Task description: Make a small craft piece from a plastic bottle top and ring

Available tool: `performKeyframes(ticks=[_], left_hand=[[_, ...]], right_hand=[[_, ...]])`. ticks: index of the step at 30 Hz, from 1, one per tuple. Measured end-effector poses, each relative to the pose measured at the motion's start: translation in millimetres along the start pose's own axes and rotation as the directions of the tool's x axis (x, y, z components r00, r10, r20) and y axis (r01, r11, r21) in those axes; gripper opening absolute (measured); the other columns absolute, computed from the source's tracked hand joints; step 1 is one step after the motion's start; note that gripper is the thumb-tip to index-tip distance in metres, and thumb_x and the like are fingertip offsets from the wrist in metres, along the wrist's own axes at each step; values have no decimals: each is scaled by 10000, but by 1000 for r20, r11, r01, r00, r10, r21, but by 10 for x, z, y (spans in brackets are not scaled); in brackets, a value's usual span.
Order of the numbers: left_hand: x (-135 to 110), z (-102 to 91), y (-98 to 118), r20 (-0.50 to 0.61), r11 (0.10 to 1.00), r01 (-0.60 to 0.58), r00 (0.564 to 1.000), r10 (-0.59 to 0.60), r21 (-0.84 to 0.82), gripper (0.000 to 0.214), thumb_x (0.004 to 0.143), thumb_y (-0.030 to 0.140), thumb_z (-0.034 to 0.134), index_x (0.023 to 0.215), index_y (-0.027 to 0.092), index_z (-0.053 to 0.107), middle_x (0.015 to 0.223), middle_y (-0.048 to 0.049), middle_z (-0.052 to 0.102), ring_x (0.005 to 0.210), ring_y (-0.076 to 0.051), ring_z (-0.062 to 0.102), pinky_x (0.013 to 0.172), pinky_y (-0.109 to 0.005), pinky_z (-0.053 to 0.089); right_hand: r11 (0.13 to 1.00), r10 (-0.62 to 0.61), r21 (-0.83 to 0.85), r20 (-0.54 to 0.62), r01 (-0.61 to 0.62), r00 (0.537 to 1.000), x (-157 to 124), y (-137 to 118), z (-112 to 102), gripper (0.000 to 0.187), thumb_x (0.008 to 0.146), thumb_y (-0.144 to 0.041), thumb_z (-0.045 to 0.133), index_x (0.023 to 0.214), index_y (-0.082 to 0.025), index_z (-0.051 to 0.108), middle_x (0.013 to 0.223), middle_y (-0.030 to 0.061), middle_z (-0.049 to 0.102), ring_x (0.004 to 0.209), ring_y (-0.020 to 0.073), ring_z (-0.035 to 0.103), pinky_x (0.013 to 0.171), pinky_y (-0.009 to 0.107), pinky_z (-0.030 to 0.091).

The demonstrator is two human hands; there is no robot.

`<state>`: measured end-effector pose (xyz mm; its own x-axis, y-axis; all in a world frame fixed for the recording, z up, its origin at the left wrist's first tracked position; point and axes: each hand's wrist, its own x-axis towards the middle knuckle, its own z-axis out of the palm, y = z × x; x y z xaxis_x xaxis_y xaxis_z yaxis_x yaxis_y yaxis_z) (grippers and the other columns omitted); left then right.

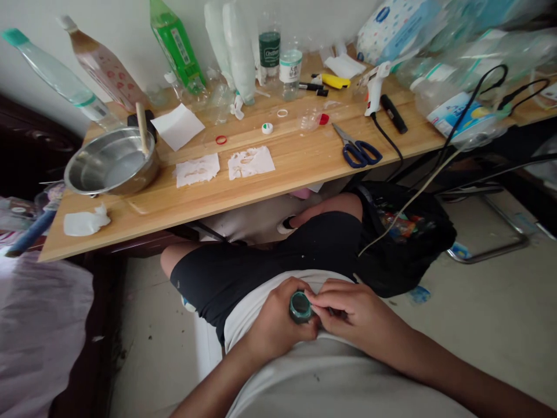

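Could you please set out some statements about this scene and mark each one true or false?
1. The left hand holds a round greenish container. True.
2. The right hand grips the glue gun. False: its fingers are at the container's rim, and the glue gun is on the table.
3. A wooden handle leans in the metal bowl. True.
4. The scissors lie inside the metal bowl. False: they lie on the table.
5. A red ring lies on the table. True.
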<state>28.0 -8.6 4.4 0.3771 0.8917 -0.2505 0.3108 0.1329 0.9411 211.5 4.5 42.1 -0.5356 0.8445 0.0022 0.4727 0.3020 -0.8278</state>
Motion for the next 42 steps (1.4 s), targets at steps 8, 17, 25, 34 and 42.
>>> performKeyframes(ticks=[8, 17, 25, 34, 42], left_hand=[[2, 1, -13, 26, 999, -31, 999, 30, 17, 262, 648, 155, 676, 892, 197, 591, 901, -27, 648, 833, -183, 603, 787, -288, 473], [21, -24, -5, 53, 1000, -17, 998, 18, -22, 269, 629, 138, 675, 875, 206, 592, 899, -23, 658, 839, -187, 607, 798, -292, 476], [-14, 49, 7, -33, 999, 31, 999, -32, -33, 300, 591, 104, 649, 873, 194, 595, 893, -38, 671, 838, -200, 627, 796, -300, 481], [-39, 82, -61, 4, 997, -77, 997, 77, 24, 250, 638, 133, 653, 881, 173, 610, 921, -78, 678, 873, -226, 638, 828, -331, 497], [-4, 52, -107, 88, 993, -119, 989, 117, 24, 296, 631, 128, 687, 920, 171, 637, 929, -58, 679, 886, -208, 630, 835, -305, 492]], right_hand=[[997, -76, -22, 133, 79, 988, 52, 20, -120, 275, 966, -204, 537, 751, -216, 709, 697, -4, 650, 657, 147, 631, 584, 250, 469], [999, 47, -13, 117, -46, 992, 48, 17, -56, 213, 895, -165, 591, 725, -227, 703, 641, -26, 623, 574, 131, 583, 542, 251, 436], [987, 158, -24, 25, -157, 987, 50, -28, 85, 241, 801, -94, 562, 593, -198, 624, 534, -47, 488, 501, 102, 437, 477, 239, 328], [988, 148, 38, 107, -153, 983, -37, -27, -7, 209, 871, -126, 571, 796, -219, 742, 700, -17, 679, 621, 124, 601, 590, 233, 458], [999, 38, 23, 27, -39, 999, -154, 63, 37, 197, 921, -141, 584, 924, -208, 769, 789, 19, 724, 710, 145, 661, 650, 244, 508]])
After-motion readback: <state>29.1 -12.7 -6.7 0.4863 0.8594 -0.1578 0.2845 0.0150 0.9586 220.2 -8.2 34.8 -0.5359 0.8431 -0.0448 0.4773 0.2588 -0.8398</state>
